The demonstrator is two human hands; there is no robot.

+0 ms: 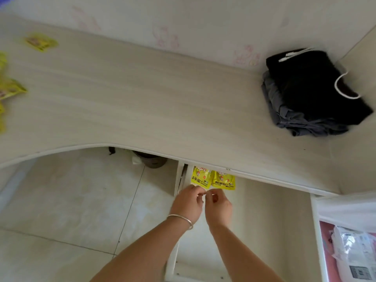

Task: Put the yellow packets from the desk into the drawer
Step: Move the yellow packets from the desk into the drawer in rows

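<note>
The table (142,94) has a pale wood-grain laminate top with a smooth, matt look, and the open drawer (264,220) at 5 o'clock shows the same plain matt board. The yellow packets (212,179) inside it are glossy printed plastic film. Folded black and grey cloth (309,92) lies soft and matt at 2 o'clock, the floor tiles (71,200) shine faintly, and a polished metal bangle (181,218) gleams.

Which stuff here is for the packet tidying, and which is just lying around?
For the job:
two yellow packets in the drawer
yellow packets on the desk
open white drawer
left hand
right hand

Just lying about:
folded black and grey clothes
dark bin under the desk
</note>
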